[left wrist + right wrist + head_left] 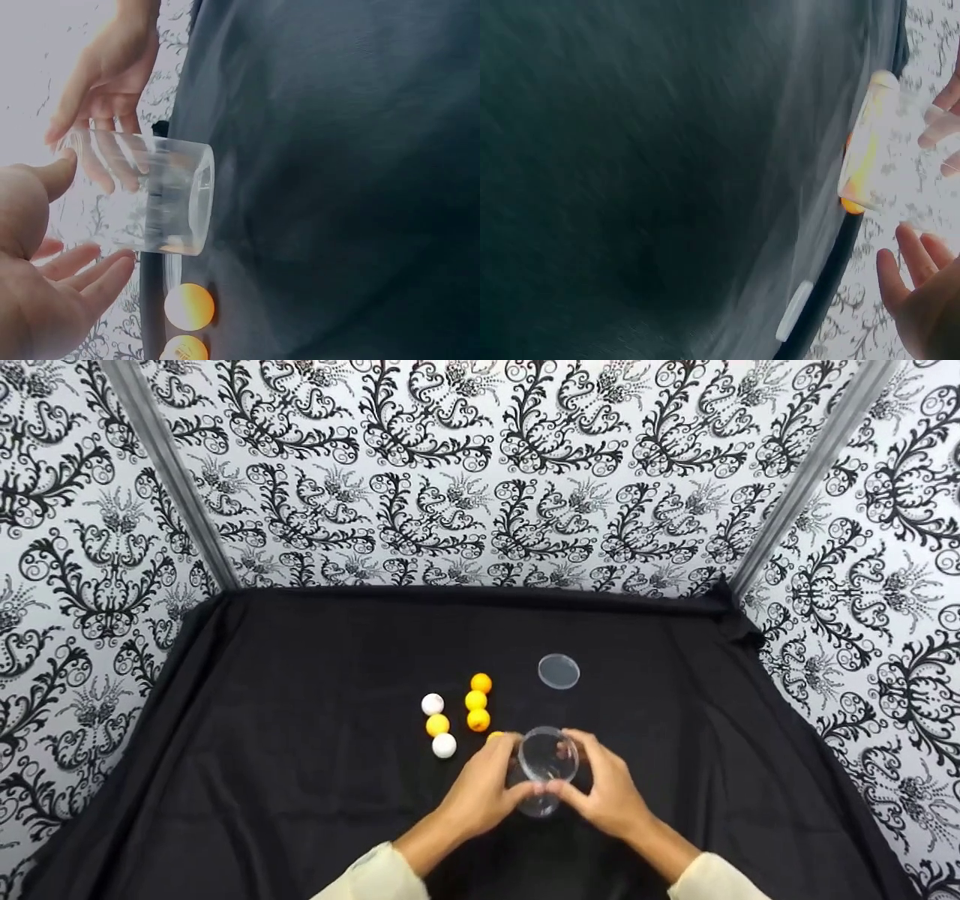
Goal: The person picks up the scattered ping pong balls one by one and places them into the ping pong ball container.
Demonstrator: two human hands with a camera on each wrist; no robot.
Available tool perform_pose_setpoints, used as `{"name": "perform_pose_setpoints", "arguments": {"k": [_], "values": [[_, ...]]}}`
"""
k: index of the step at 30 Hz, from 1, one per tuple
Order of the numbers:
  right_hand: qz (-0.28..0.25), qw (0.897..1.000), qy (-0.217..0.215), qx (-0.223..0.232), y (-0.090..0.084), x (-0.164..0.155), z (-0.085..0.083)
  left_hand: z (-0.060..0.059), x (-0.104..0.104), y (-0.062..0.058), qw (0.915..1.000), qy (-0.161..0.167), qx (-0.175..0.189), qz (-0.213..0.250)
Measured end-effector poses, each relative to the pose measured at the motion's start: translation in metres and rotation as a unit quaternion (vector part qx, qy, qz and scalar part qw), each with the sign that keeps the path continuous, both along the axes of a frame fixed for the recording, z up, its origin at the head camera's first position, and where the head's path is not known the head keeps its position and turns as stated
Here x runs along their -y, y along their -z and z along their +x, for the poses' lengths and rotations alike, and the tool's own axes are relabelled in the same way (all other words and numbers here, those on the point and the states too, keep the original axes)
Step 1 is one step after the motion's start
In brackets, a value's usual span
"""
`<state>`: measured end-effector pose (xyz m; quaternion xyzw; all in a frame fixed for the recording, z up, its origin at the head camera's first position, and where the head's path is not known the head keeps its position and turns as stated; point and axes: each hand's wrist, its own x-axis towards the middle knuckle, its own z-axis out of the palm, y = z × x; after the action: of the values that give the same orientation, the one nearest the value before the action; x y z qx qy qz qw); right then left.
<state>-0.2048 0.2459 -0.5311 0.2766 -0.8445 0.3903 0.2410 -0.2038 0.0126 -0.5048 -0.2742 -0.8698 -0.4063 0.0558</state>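
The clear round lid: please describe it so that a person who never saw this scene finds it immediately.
Look at the black cloth covering the table. Beyond the two hands and the clear cup between them lies the clear round lid, right of the orange balls. It alone is flat and transparent.

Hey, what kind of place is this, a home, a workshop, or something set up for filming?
Probably a staged recording booth, not a lived-in room: patterned black-and-white panels wall in a table under a black cloth, with only ping-pong balls, a clear jar and its lid laid out.
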Motion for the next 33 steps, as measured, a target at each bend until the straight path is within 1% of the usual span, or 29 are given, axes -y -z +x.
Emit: {"name": "perform_pose_setpoints", "arguments": {"k": [2, 5, 10, 17, 23, 27, 31, 33], "values": [[0.008, 1.000, -0.004, -0.002, 0.003, 0.002, 0.007, 0.008, 0.003, 0.004, 1.0000, 0.001, 0.004, -0.002], [0.027, 1.000, 0.000, -0.007, 0.006, 0.005, 0.014, 0.017, 0.006, 0.009, 1.0000, -0.001, 0.002, -0.007], [0.050, 0.998, 0.006, -0.026, 0.008, 0.008, 0.016, 0.021, 0.007, 0.013, 0.9998, -0.010, -0.010, -0.012], [0.044, 0.998, -0.002, -0.045, 0.008, 0.008, 0.016, 0.021, 0.007, 0.015, 0.9998, -0.012, -0.015, -0.012], [0.027, 0.999, -0.011, -0.018, 0.011, 0.007, 0.017, 0.020, 0.006, 0.015, 0.9997, -0.013, -0.008, -0.019], [0.026, 1.000, -0.002, -0.013, 0.013, 0.007, 0.017, 0.018, 0.006, 0.016, 0.9998, -0.016, -0.003, -0.015], [0.028, 0.999, 0.001, -0.016, 0.015, 0.008, 0.016, 0.014, 0.010, 0.016, 0.9999, -0.003, 0.004, -0.015], [0.026, 1.000, 0.000, -0.017, 0.014, 0.008, 0.016, 0.009, 0.015, 0.014, 0.9994, 0.008, -0.010, -0.033]]}}
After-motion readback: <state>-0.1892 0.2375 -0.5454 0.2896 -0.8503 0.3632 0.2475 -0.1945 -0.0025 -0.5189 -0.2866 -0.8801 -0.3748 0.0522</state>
